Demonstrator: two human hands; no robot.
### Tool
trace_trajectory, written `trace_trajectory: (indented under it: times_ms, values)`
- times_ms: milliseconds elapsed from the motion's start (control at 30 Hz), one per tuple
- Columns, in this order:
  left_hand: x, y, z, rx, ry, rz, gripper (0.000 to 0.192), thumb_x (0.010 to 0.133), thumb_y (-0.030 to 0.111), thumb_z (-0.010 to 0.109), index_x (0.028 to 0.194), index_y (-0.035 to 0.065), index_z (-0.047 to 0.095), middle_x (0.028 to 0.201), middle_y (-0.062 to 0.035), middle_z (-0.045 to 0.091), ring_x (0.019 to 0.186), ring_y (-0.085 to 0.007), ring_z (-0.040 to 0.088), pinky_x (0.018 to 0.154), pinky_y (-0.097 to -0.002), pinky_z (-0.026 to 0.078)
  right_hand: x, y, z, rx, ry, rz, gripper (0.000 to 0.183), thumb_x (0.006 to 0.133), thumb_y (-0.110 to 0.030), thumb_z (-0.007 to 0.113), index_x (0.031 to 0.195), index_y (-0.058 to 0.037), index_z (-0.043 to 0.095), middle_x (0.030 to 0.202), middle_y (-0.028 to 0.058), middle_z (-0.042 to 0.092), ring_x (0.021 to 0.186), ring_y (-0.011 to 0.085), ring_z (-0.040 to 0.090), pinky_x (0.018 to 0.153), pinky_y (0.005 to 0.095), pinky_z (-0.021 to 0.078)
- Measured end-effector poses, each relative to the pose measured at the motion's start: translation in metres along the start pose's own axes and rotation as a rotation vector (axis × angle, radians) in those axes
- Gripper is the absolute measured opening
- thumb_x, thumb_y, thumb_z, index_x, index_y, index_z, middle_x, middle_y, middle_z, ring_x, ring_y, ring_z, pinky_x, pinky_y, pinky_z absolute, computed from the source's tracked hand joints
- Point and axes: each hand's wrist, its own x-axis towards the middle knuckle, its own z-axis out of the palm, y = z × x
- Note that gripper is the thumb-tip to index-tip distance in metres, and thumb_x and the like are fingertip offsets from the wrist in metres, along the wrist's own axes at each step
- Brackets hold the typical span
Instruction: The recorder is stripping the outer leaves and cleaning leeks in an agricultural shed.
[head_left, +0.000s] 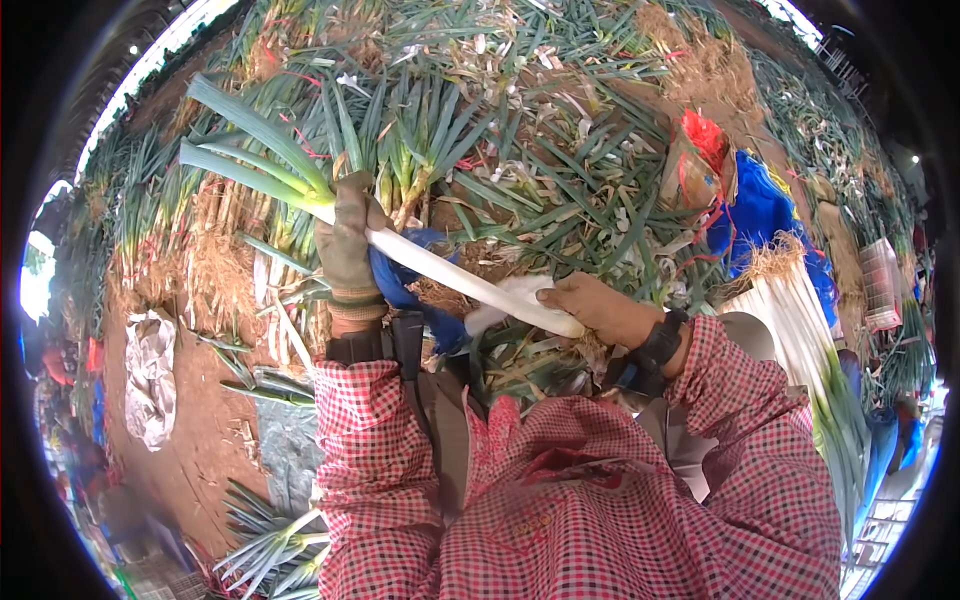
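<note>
A long Welsh onion (465, 277) lies slantwise before me, its white stalk peeled smooth and its green leaves fanning out to the upper left. My left hand (347, 236), in a dirty work glove, grips it where the white meets the green. Bare, my right hand (604, 307) is closed about the root end, with the thumb along the stalk and roots hanging beneath. Behind the stalk, close to the right thumb, is a whitish, blurred piece (514, 296), whose material I cannot tell. A blue plastic strip (397, 281) shows beside the left wrist.
A bundle of cleaned onions (780, 307) rests at my right, roots up. Beyond it are a blue plastic sheet (754, 195) and a carton with red twine (701, 161). Leaf trimmings (570, 187) litter the ground ahead. Unpeeled onions (217, 225) stand at left, near a crumpled white sack (150, 379).
</note>
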Motion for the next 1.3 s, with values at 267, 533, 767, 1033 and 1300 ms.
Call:
trace_trajectory:
  times_ms: [267,533,767,1033,1300]
  values:
    - [0.002,0.019,-0.014,0.046,0.000,-0.027,0.045,0.095,0.036,0.054,0.117,-0.0026,0.050,0.067,0.0014,0.046,0.050,-0.0092,0.042,0.044,-0.0239,0.036,-0.030,-0.015,0.002,-0.282,-0.070,-0.179,0.034,0.090,-0.037,0.060,0.093,-0.0036,0.068,0.068,0.0049,0.060,0.059,0.0156,0.053,0.056,0.0361,0.0434]
    - [-0.010,-0.018,0.006,-0.079,0.416,-0.284,0.034,0.088,0.039,0.063,0.083,0.0063,0.053,0.065,-0.0021,0.049,0.051,-0.0135,0.050,0.046,-0.0287,0.048,0.001,0.006,0.007,-0.846,0.652,-0.661,0.036,0.086,-0.034,0.063,0.082,0.0011,0.058,0.069,0.0207,0.058,0.064,0.0413,0.058,0.057,0.0470,0.0450]
    - [-0.009,0.002,0.008,0.062,0.399,-0.186,0.038,0.090,0.044,0.060,0.086,0.0060,0.053,0.063,0.0003,0.046,0.053,-0.0114,0.046,0.049,-0.0263,0.042,0.002,0.004,0.013,-0.815,0.434,-0.577,0.042,0.094,-0.033,0.053,0.073,0.0038,0.057,0.060,0.0202,0.056,0.056,0.0395,0.057,0.054,0.0435,0.0463]
    - [-0.008,0.018,-0.003,-0.064,0.215,-0.081,0.042,0.091,0.040,0.060,0.108,0.0029,0.049,0.074,0.0036,0.045,0.063,-0.0081,0.044,0.056,-0.0232,0.043,-0.006,-0.012,0.030,0.011,0.188,-0.349,0.038,0.097,-0.032,0.051,0.093,0.0041,0.063,0.060,0.0074,0.059,0.049,0.0151,0.058,0.051,0.0310,0.0470]
    - [-0.006,0.022,-0.011,-0.211,-0.039,0.013,0.055,0.090,0.046,0.057,0.122,0.0025,0.046,0.080,0.0009,0.053,0.065,-0.0101,0.053,0.060,-0.0253,0.051,-0.018,-0.017,0.028,-0.343,0.091,-0.422,0.035,0.092,-0.033,0.059,0.107,-0.0013,0.062,0.078,0.0105,0.063,0.067,0.0201,0.061,0.062,0.0310,0.0474]
